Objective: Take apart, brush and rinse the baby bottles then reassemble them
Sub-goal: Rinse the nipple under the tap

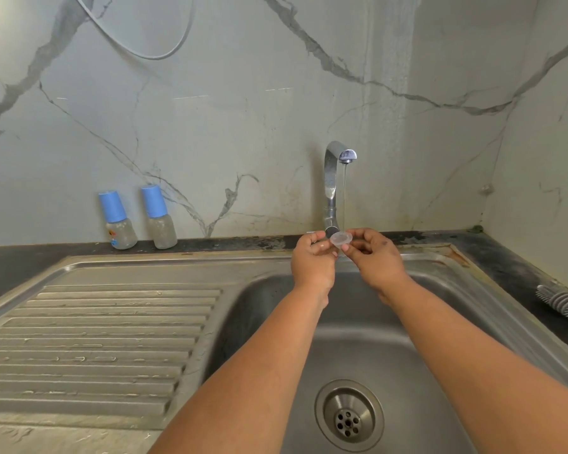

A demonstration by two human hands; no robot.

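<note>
A person is standing at a steel sink [440,267], both bare arms reaching forward over the basin. The left hand [312,263] and the right hand [373,258] are meeting just under the tap [333,178], and together they are holding a small clear silicone teat [341,239] between them. Each hand is pinching one edge of the teat's round base with curled fingertips, so the wide opening is facing up and toward the camera. A thin stream of water [345,194] is falling from the spout straight onto the teat, which suggests the piece is being held there to be rinsed inside.

Both wrists are lifted and slightly bent, knuckles toward the wall, forearms angling inward from the lower edge of the view so that the hands are nearly touching.

Well to the left of the hands, two baby bottles [138,217] with blue caps are standing upright side by side on the dark desk against the marble wall; they appear assembled. Well to the right of the hands, a grey bottle brush [559,303] is lying on the desk beside the sink rim. Directly below the forearms, the drain [348,416] is sitting in the basin floor.
</note>
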